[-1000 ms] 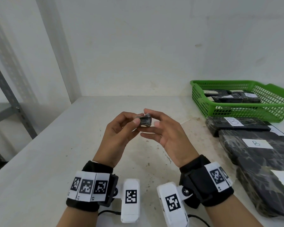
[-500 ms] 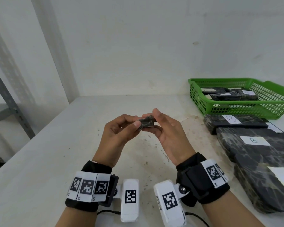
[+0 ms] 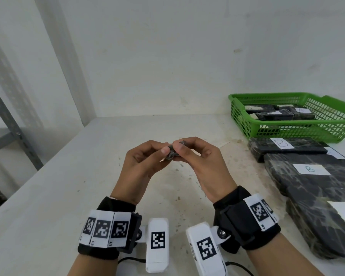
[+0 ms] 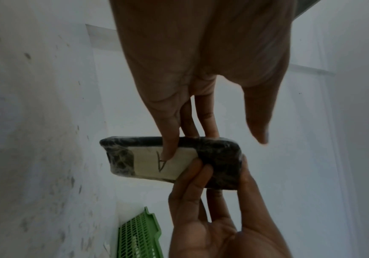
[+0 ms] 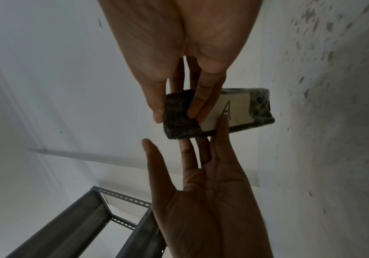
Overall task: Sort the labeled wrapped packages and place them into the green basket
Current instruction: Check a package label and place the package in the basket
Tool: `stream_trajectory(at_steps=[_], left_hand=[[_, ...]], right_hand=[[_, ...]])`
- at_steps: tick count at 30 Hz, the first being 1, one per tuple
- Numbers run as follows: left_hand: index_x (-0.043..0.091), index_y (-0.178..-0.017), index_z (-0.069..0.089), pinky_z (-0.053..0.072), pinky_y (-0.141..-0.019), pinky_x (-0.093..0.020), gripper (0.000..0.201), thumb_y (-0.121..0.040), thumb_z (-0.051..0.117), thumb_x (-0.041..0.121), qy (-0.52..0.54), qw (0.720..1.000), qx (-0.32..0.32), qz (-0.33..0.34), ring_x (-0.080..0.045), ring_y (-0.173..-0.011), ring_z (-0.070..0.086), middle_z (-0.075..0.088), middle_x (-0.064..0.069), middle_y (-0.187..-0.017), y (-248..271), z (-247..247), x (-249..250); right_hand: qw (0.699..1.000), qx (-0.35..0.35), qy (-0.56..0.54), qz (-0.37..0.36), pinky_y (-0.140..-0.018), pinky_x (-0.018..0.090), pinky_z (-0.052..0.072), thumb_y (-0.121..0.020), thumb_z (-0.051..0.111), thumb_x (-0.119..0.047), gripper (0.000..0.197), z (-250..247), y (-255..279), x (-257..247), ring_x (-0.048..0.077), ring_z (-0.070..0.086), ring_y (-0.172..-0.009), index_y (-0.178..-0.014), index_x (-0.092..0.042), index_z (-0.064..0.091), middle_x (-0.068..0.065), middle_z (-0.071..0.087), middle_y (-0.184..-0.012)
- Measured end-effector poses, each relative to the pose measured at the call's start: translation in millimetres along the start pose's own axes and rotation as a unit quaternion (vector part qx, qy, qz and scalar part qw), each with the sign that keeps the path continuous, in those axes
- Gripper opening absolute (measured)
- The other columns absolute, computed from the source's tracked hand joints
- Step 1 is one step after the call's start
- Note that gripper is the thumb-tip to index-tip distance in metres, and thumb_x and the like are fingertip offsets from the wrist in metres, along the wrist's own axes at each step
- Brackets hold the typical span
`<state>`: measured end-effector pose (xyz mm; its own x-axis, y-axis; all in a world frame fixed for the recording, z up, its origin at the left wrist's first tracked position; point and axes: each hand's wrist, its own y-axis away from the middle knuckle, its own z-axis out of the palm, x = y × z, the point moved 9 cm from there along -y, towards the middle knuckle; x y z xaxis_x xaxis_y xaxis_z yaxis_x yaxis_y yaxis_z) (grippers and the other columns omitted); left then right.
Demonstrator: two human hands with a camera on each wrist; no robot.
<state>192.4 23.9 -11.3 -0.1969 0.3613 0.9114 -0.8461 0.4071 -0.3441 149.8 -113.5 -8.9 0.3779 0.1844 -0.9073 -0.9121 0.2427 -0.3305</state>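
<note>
Package [image 3: 172,153] labeled A, mostly hidden, pinched by left hand [image 3: 141,166] and right hand [image 3: 203,162].

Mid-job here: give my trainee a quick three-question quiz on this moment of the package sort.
1. True or false: the small package held between the left hand and right hand carries a label reading B.
2. What colour is the basket that already holds packages?
3. Which letter shows on the flat package lying just in front of that basket: (a) A, (b) B, (c) D?

Key: 1 false, it reads A; 2 green; 3 b.
</note>
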Motion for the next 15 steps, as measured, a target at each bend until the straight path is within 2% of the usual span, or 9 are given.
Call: stream_trajectory(at_steps=[2, 4, 6, 9, 11, 15], left_hand=[[-0.009, -0.098, 0.065, 0.052, -0.1, -0.042, 0.044, -0.077, 0.07, 0.03, 0.002, 1.0, -0.007, -0.005, -0.048, -0.113, 0.06, 0.064, -0.034, -0.11, 0.7, 1.4, -0.5], [-0.01, -0.102, 0.064, 0.05, -0.103, -0.045, 0.047, -0.076, 0.071, 0.028, 0.001, 1.0, -0.007, -0.008, -0.048, -0.113, 0.06, 0.063, -0.035, -0.113, 1.0, 1.5, -1.4], [-0.01, -0.102, 0.065, 0.05, -0.103, -0.047, 0.046, -0.075, 0.073, 0.026, -0.009, 1.0, -0.006, -0.011, -0.048, -0.111, 0.062, 0.066, -0.033, -0.11, 0.7, 0.5, -2.5], [-0.006, -0.099, 0.068, 0.052, -0.1, -0.045, 0.04, -0.074, 0.073, 0.026, -0.01, 1.0, -0.003, -0.012, -0.049, -0.11, 0.062, 0.067, -0.032, -0.108, 0.8, 0.1, -3.0], [0.002, -0.091, 0.072, 0.054, -0.097, -0.042, 0.03, -0.073, 0.073, 0.026, 0.005, 1.0, -0.002, -0.01, -0.047, -0.107, 0.064, 0.069, -0.028, -0.103, 0.7, 0.7, -0.8], [0.01, -0.089, 0.073, 0.051, -0.102, -0.044, 0.022, -0.075, 0.071, 0.027, -0.003, 0.999, -0.037, -0.011, -0.035, -0.103, 0.068, 0.071, -0.014, -0.096, 1.5, 8.5, 0.1]], right_hand=[[1.0, 0.016, -0.006, -0.002, -0.083, 0.029, 0.055, -0.081, 0.074, -0.02, 0.027, -2.2, 0.0, 1.4, 0.018, 0.071, -0.085, -0.095, 0.002, 0.07, 0.011, 0.072, -0.093], [1.0, 0.023, -0.005, 0.005, -0.083, 0.029, 0.054, -0.086, 0.07, -0.012, 0.017, -3.7, 0.2, 2.1, 0.017, 0.071, -0.082, -0.095, 0.003, 0.07, 0.012, 0.072, -0.092], [1.0, 0.021, -0.004, 0.014, -0.088, 0.033, 0.055, -0.087, 0.069, -0.013, 0.018, -3.8, 0.3, 2.7, 0.016, 0.071, -0.082, -0.096, 0.003, 0.07, 0.014, 0.072, -0.094], [1.0, -0.003, -0.01, 0.024, -0.093, 0.036, 0.054, -0.085, 0.074, -0.026, 0.033, 0.0, 0.9, 3.1, 0.021, 0.071, -0.089, -0.099, 0.003, 0.069, 0.02, 0.071, -0.103], [1.0, -0.014, -0.008, 0.025, -0.094, 0.038, 0.054, -0.081, 0.077, -0.031, 0.036, 2.1, 0.8, 3.5, 0.024, 0.07, -0.094, -0.1, -0.001, 0.07, 0.018, 0.071, -0.103], [1.0, 0.006, -0.013, 0.024, -0.094, 0.039, 0.054, -0.078, 0.076, -0.02, 0.031, -2.5, 0.0, 4.6, 0.023, 0.07, -0.089, -0.098, 0.003, 0.07, 0.015, 0.071, -0.095]])
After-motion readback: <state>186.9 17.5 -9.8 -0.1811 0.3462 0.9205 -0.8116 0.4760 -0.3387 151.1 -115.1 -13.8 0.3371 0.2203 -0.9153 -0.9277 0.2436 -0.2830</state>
